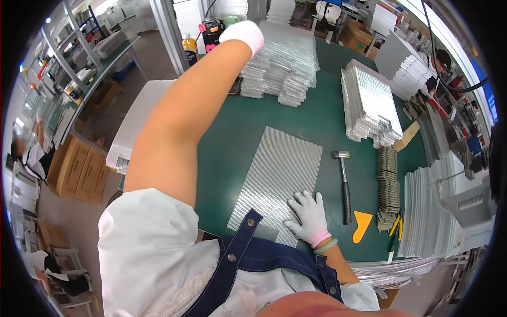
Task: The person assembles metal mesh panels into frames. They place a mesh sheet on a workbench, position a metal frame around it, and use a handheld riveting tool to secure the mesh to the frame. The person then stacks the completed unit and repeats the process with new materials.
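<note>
A grey sheet with a fine honeycomb-like pattern (280,169) lies flat on the green table in front of me. My right hand (309,216), in a white glove with a pink cuff, rests on its near right part with the fingers spread. Far forward stretches my left arm, and my left hand (243,36), gloved the same way, is beside a tall stack of shiny patterned sheets (285,58). Its fingers are hidden, so a grip cannot be made out. Right of the single sheet lie a black-handled mallet (344,185) and a yellow scraper (362,226).
Another stack of shiny sheets (372,103) stands at the back right. Small brownish pieces (387,185) are piled along the right side, near yellow-handled pliers (400,227) and upright light panels (428,211). A black bottle (211,33) and a metal post (168,31) stand far left.
</note>
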### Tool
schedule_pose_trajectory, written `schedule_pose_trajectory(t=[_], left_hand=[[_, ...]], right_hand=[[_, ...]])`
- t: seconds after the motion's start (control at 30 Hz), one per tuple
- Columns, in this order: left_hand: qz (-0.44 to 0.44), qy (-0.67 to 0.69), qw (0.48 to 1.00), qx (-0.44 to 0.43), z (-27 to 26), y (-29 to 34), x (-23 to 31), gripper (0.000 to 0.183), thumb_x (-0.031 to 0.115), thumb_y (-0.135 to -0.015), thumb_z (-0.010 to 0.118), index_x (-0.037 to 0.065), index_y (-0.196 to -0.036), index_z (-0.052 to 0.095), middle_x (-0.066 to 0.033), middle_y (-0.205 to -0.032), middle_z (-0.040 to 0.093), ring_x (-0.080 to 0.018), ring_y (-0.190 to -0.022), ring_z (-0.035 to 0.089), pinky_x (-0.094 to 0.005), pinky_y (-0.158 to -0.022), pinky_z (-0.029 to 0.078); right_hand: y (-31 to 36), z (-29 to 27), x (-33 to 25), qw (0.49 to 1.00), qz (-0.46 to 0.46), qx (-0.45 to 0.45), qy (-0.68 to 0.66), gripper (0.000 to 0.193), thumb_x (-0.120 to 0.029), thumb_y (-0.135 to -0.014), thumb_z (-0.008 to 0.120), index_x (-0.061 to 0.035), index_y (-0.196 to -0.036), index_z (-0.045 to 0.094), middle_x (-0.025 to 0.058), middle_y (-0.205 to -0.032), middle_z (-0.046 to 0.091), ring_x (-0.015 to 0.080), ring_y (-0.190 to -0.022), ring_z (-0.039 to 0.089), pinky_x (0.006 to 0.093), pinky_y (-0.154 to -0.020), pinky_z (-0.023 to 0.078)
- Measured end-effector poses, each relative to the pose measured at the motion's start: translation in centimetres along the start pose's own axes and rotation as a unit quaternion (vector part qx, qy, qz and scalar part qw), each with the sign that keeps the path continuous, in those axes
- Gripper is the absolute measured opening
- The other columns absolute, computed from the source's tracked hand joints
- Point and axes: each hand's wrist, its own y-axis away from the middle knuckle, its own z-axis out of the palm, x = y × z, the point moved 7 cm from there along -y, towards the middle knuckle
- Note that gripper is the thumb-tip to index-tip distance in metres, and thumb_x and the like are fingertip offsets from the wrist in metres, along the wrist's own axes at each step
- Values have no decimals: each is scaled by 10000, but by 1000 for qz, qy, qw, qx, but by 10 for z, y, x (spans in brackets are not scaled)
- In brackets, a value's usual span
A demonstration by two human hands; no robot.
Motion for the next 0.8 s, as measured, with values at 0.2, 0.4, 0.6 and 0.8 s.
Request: schedule_pose_trajectory(t=[0.2, 0.4, 0.6, 0.8], left_hand=[[-129, 696, 706, -16, -14, -34, -23, 310, 284, -891, 692, 115, -1151, 670, -107, -1004, 706, -217, -902, 658, -435, -855, 512], [-14, 290, 953, 84, -14, -20, -19, 217, 131, -845, 663, 74, -1047, 719, -155, -1028, 708, -283, -921, 680, -407, -822, 544], [28, -9, 993, 114, -37, 10, -18, 279, 208, -864, 563, 26, -967, 747, -200, -1030, 707, -337, -945, 696, -441, -849, 545], [49, 188, 974, 120, -54, -2, -3, 280, 241, -858, 633, 50, -1036, 731, -168, -1039, 715, -289, -998, 682, -337, -905, 514]], right_hand=[[3, -4, 4, 1000, 14, 4, -17, 611, -467, -755, 719, -110, -1239, 611, 133, -1350, 529, 345, -1332, 410, 606, -1131, 223], [6, -4, 6, 999, 9, 29, -11, 602, -451, -738, 724, -84, -1205, 627, 153, -1315, 549, 364, -1306, 431, 601, -1113, 241], [3, -5, 3, 999, 3, 33, -8, 588, -439, -736, 724, -78, -1191, 630, 151, -1292, 559, 368, -1295, 438, 598, -1102, 255], [6, -2, 6, 1000, 20, 9, -2, 553, -440, -783, 688, -91, -1209, 634, 150, -1319, 555, 354, -1315, 428, 592, -1114, 241]])
